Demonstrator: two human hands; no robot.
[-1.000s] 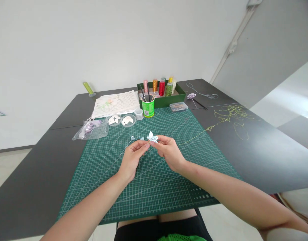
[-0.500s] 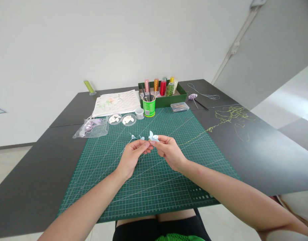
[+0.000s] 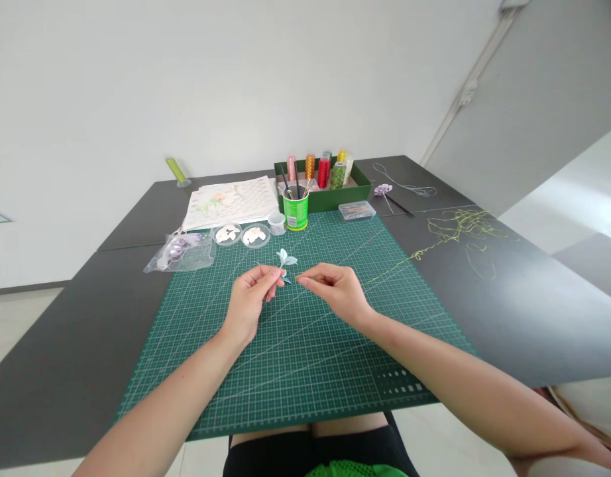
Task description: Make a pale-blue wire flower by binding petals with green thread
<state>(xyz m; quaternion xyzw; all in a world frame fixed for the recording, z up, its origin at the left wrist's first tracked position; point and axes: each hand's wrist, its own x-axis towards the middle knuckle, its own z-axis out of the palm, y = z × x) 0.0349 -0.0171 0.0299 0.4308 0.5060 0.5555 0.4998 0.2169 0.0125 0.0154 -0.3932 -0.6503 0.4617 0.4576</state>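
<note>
Two dark tables point(image 3: 61, 371) sit pushed together under your work, and on them lies the green cutting mat point(image 3: 305, 358), gridded, reaching to the near edge. At the far end of the mat stands a green box point(image 3: 330, 197) holding upright thread spools point(image 3: 321, 172) in pink, orange, red, green and yellow. Left of the box lie printed sheets point(image 3: 230, 204) with flower drawings. To the right, on the bare table, a tangle of yellow-green thread point(image 3: 457, 232) spreads out, one strand running onto the mat. A clear bag point(image 3: 181, 252) with pale purple pieces rests at the mat's far left corner; beside it are two small round dishes point(image 3: 240, 235) of white pieces, then a green can point(image 3: 295, 211) with tools standing in it, and a flat clear case point(image 3: 356, 211) to its right. Your left hand point(image 3: 248, 301) pinches the stem of a small pale blue flower point(image 3: 284, 260), held upright above the middle of the mat. Your right hand point(image 3: 335, 291) is just beside it, thumb and forefinger pressed together; I cannot tell whether a fine thread runs between them. The hands are near but not touching.
</note>
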